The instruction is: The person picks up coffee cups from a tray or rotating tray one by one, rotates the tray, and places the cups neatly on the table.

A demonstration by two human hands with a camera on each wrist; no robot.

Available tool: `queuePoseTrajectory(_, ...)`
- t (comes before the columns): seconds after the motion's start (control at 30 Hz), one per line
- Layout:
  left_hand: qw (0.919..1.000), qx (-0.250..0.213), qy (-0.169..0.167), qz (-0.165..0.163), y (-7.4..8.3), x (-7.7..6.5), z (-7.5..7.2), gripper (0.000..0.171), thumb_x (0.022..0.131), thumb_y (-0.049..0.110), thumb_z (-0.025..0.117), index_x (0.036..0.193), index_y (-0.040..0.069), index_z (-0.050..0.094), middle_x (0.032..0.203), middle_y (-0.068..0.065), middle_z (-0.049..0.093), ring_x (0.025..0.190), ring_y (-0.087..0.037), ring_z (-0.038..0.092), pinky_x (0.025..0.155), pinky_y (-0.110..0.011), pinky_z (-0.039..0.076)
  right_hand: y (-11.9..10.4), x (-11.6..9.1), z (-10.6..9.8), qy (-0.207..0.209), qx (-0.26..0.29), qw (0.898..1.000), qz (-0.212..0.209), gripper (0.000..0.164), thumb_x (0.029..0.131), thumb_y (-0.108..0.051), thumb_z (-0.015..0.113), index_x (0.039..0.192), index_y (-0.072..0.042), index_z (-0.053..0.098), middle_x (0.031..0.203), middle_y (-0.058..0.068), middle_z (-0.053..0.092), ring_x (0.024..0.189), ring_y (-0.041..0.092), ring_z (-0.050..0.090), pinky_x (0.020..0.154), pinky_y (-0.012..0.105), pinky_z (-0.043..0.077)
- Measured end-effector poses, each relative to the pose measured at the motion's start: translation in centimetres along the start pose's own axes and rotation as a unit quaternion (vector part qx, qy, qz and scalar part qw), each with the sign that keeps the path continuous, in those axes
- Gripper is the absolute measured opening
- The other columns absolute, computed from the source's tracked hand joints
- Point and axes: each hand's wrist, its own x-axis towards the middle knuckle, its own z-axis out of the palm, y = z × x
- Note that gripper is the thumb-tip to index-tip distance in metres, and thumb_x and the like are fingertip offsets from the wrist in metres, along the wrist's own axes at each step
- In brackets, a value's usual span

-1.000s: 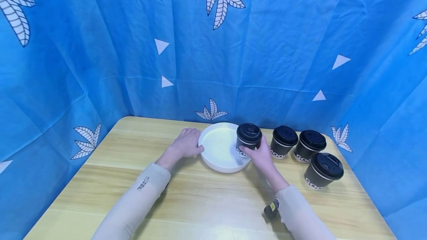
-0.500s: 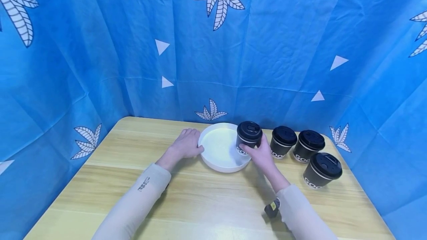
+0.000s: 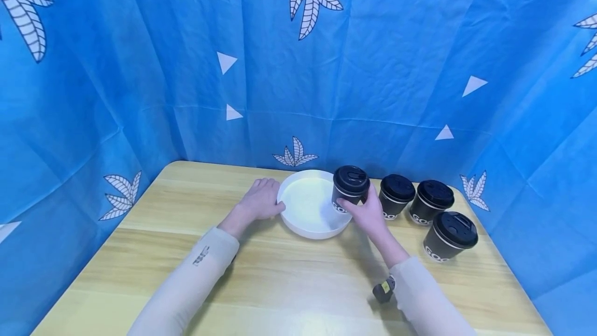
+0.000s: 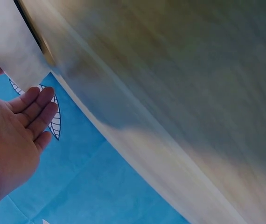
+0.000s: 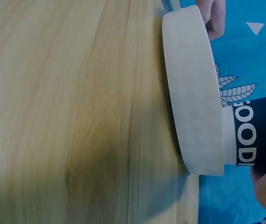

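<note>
A round white tray (image 3: 305, 204) with a low wall lies toward the back of the table. My left hand (image 3: 261, 200) pinches its left rim, thumb over the edge; in the left wrist view the fingers (image 4: 35, 109) rest against its outer wall. My right hand (image 3: 368, 214) grips a black lidded paper coffee cup (image 3: 350, 188), upright over the tray's right side. From the right wrist, the cup's white lower band (image 5: 228, 135) shows above the tray wall (image 5: 193, 93); whether its base touches the tray is hidden.
Several more black lidded coffee cups stand at the right: one (image 3: 396, 196) near the held cup, another (image 3: 431, 202) beside it, a third (image 3: 450, 237) nearer the front. A blue patterned curtain (image 3: 382, 66) hangs behind the wooden table (image 3: 289, 284).
The cup in my right hand has risen slightly and shifted a little right. My left hand and the tray stay in place.
</note>
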Motion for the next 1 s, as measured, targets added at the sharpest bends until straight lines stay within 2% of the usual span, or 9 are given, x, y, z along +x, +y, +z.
queuePoseTrajectory(0.3, 1.0000, 0.003, -0.001, -0.002, -0.1, 0.1, 0.0, 0.059, 0.094, 0.043, 0.058, 0.132, -0.001, 0.054, 0.132, -0.014, 0.057, 0.125, -0.031, 0.047, 0.121, -0.048, 0.028, -0.1, -0.2, -0.6, 0.002, 0.006, 1.000, -0.017, 0.081, 0.084, -0.007, 0.084, 0.150, 0.001, 0.038, 0.145, 0.021, 0.051, 0.141, 0.036, 0.047, 0.121, 0.049, 0.033)
queuePoseTrajectory(0.57, 0.9999, 0.002, -0.007, -0.008, 0.1, 0.1, -0.1, 0.061, 0.094, 0.044, 0.058, 0.135, -0.001, 0.053, 0.137, -0.015, 0.056, 0.129, -0.032, 0.046, 0.123, -0.048, 0.026, -0.7, -1.0, -1.2, 0.005, 0.010, 1.000, -0.009, 0.083, 0.083, -0.007, 0.085, 0.152, -0.001, 0.037, 0.148, 0.021, 0.050, 0.142, 0.036, 0.045, 0.122, 0.049, 0.033)
queuePoseTrajectory(0.8, 1.0000, 0.001, -0.003, -0.001, 0.0, -0.2, -0.1, 0.059, 0.094, 0.043, 0.058, 0.132, -0.002, 0.054, 0.133, -0.015, 0.057, 0.126, -0.032, 0.047, 0.121, -0.048, 0.028, -0.4, -1.6, -1.7, 0.008, 0.028, 1.000, -0.006, 0.083, 0.083, -0.004, 0.085, 0.151, 0.000, 0.037, 0.145, 0.019, 0.052, 0.139, 0.033, 0.048, 0.121, 0.044, 0.033)
queuePoseTrajectory(1.0, 1.0000, -0.002, -0.001, 0.004, 0.0, -0.2, -0.1, 0.058, 0.094, 0.042, 0.058, 0.132, -0.001, 0.054, 0.135, -0.015, 0.057, 0.127, -0.032, 0.046, 0.121, -0.049, 0.027, -0.3, -2.4, -2.4, 0.014, 0.023, 1.000, 0.002, 0.083, 0.083, -0.004, 0.085, 0.150, 0.001, 0.037, 0.143, 0.020, 0.053, 0.138, 0.035, 0.049, 0.120, 0.045, 0.035)
